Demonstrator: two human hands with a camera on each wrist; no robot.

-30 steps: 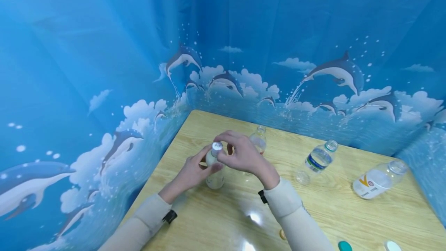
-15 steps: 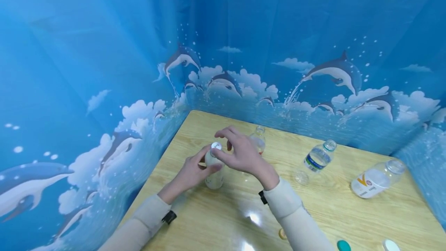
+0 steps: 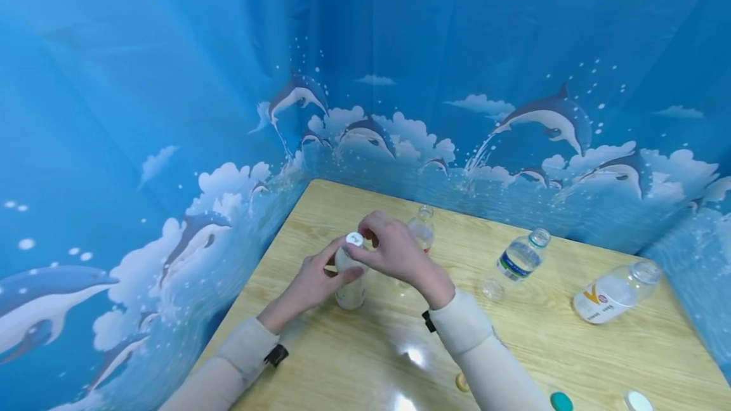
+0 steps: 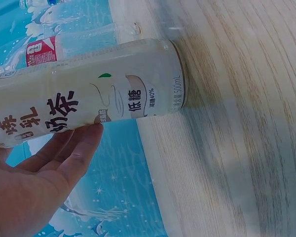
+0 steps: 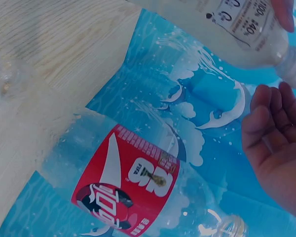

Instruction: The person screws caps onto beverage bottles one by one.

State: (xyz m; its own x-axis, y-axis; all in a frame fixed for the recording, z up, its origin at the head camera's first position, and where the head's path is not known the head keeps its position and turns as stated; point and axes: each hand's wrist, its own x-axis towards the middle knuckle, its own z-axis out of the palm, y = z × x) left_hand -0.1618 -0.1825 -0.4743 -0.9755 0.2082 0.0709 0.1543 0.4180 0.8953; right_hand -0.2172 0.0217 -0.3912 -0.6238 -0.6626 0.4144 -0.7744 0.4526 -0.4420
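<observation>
A milk tea bottle with a cream label stands upright on the table, in the head view left of the middle. My left hand grips it round the upper body, with fingertips on the label in the left wrist view. The white bottle cap is on its neck. My right hand is at the cap, thumb and bent index finger on its sides; in the right wrist view the curled fingers show beside the neck. The cap's far side is partly hidden.
Behind my right hand stands a clear bottle with a red label. Farther right are a clear bottle with a blue label and a wide white-labelled bottle. An orange cap, a green cap and a white cap lie near the front.
The right fingers lifted off the cap and spread half a second ago, and are now bent back onto it. The cap's printed top has turned. My left hand stays on the bottle.
</observation>
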